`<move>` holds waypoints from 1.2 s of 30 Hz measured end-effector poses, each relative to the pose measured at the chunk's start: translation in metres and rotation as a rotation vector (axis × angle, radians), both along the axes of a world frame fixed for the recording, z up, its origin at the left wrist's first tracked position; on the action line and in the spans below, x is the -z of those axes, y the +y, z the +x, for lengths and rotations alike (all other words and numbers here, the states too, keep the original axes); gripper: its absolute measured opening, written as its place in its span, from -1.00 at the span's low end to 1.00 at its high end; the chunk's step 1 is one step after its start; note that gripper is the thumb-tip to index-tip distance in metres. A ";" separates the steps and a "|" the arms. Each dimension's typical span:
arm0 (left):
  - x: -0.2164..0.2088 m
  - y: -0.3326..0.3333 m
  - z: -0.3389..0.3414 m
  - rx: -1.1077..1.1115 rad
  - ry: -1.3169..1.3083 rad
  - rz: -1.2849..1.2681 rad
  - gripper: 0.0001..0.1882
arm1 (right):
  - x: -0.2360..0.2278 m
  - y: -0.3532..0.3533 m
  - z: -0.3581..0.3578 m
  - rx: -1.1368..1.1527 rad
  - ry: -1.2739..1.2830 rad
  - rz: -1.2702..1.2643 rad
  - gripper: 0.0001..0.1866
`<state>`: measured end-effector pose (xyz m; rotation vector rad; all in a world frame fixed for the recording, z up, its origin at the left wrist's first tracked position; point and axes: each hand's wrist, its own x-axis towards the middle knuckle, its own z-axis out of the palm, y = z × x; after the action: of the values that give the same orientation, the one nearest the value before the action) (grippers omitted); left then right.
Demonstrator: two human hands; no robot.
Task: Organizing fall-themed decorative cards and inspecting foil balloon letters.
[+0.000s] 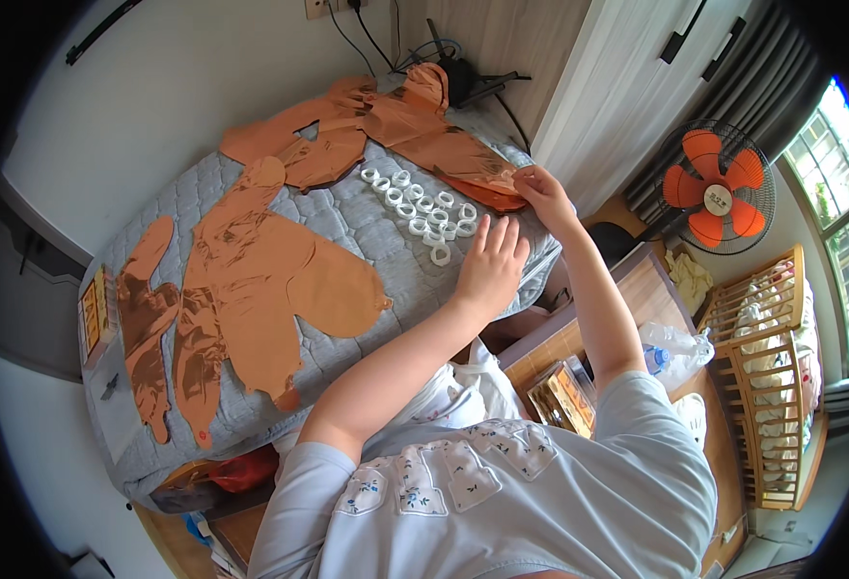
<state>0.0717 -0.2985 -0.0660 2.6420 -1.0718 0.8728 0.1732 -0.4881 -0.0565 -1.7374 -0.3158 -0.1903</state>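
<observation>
Your right hand has its thumb and fingers closed on the far tip of a long copper foil piece, which runs away from the grip to the left across the back of the bed. Just below the grip, on its near side, your left hand is loose and flat, fingers stretched out and holding nothing; whether its palm touches the bed cannot be told from this angle. To the left of your grip, beside that foil, sits a cluster of white rings. Under it all is a grey quilted mattress, wrinkled and rounded at the edge. Farther left of the grip, a broad foil sheet with rounded lobes lies spread out, with a narrow foil strip beyond it.

Behind the grip stands a pale wardrobe, and at the mattress's back corner a black device with antennas trails cables up the wall. Right of your grip is a fan with orange blades in a dark cage; past it, nearer you, a wooden crib holds cloth. A dark curtain hangs by the bright window.
</observation>
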 end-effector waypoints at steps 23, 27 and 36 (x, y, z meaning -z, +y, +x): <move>0.014 -0.005 0.009 0.009 0.070 0.027 -0.50 | -0.030 -0.010 -0.019 -0.206 -0.376 -0.716 -0.74; 0.016 -0.005 0.009 0.009 0.079 0.010 -0.52 | -0.028 -0.010 -0.018 -0.152 -0.412 -0.738 -0.79; 0.014 -0.007 0.005 -0.067 0.069 0.029 -0.40 | -0.032 -0.002 -0.015 -0.006 -0.188 -0.678 -0.83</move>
<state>0.0762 -0.3053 -0.0805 2.7244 -0.9930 0.7777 0.1585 -0.4896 -0.0248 -2.3925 -0.5698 -0.2628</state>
